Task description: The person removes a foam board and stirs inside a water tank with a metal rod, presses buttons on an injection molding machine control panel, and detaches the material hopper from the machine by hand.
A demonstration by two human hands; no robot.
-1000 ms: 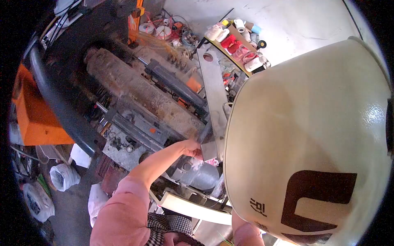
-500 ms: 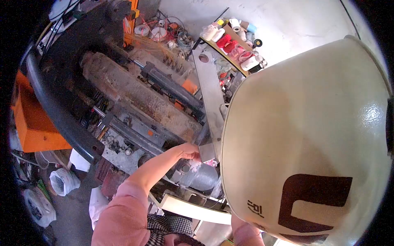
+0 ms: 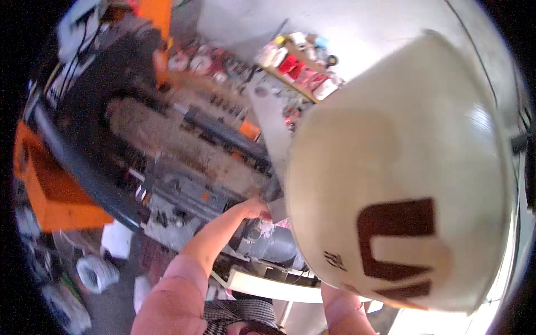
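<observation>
My left hand reaches into the machine, its fingers curled at the edge of a small grey metal plate. Blur and the plate hide whether the fingers grip it. Just below the fingers lies some whitish-pink material over a grey cylinder. A large cream cover with dark brown markings fills the right side. My right forearm goes up behind its lower edge, and that hand is hidden.
A rusty cylinder and dark rods cross the machine. An orange block and a curved black bar stand at the left. White bags sit on the floor. A shelf holds thread spools and bottles.
The view has turned and is blurred; the cover and shelf appear shifted left, and more of the cover's right edge shows. My left hand stays beside the metal plate.
</observation>
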